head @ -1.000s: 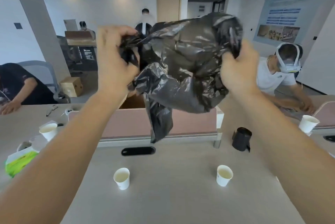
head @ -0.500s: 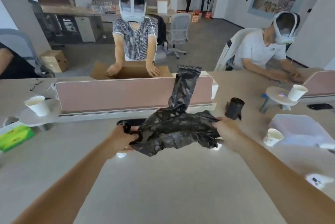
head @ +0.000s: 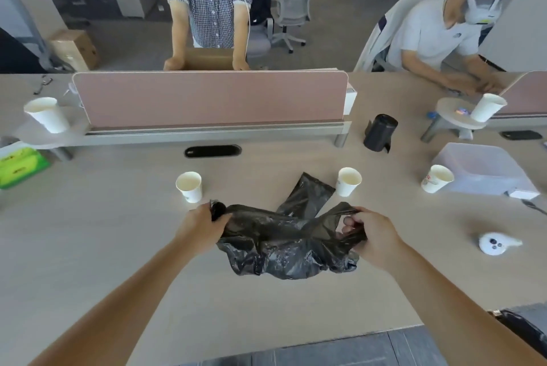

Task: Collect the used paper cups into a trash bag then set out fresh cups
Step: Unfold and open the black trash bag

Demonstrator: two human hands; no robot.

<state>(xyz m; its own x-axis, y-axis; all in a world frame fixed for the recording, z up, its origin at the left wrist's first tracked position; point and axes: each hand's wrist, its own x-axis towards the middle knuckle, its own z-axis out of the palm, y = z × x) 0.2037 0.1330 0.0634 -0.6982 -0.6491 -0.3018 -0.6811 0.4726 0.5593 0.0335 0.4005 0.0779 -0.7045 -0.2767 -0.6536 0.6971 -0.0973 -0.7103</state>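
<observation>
While half a second ago the trash bag (head: 284, 244) hung in the air with one tail flung up past the divider, it now sags crumpled onto the table (head: 118, 247), its tail lying flat toward the far cups. Both hands are lower and nearer the body than before. The left hand (head: 201, 225) has its grip pressed together around a bunched corner of the bag; the right hand (head: 374, 235) pinches the opposite edge, fingers curled through the plastic.

Just beyond the bag stand two paper cups, one to the left (head: 189, 186) and one to the right (head: 349, 181), both upright and apart from the plastic. A third cup (head: 436, 178) stands further right against a translucent box (head: 485, 170). Farther back, a black roll of bags (head: 379, 132) stands upright. Two more cups, far left (head: 47, 114) and far right (head: 487, 107), sit on small raised stands beside the pink divider (head: 210, 99), making five cups in all.
</observation>
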